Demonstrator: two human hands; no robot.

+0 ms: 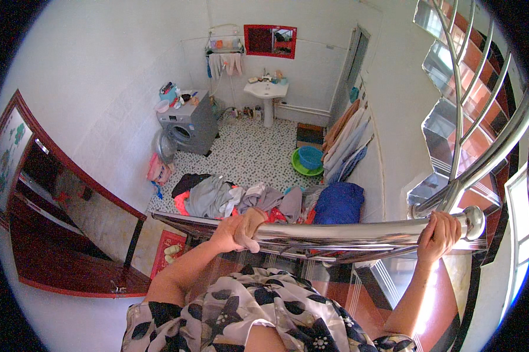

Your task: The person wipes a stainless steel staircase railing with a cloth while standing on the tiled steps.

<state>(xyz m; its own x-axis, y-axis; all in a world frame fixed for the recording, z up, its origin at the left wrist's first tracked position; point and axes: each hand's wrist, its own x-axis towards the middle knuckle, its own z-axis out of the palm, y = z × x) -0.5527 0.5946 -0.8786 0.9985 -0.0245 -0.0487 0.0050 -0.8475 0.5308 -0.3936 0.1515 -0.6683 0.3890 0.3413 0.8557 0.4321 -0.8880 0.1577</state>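
A thick polished metal handrail (348, 233) runs across in front of me. My left hand (225, 233) holds a tan cloth (252, 222) wrapped over the rail toward its left part. At the right, my right hand (441, 233) grips the same rail just short of its rounded end knob (474, 222). Beyond the rail lies a long heap of clothes (211, 198), grey, black and red, with a dark blue bundle (340, 203) at its right end. Part of the heap is hidden behind the rail.
Stairs (449, 127) with a curved metal banister rise at right. Below stand a grey washing machine (198, 127) with its door open, a pedestal sink (266, 90) and green and blue basins (310, 159). A dark red wooden door (84, 185) stands left, near slippers (173, 251) on a red mat.
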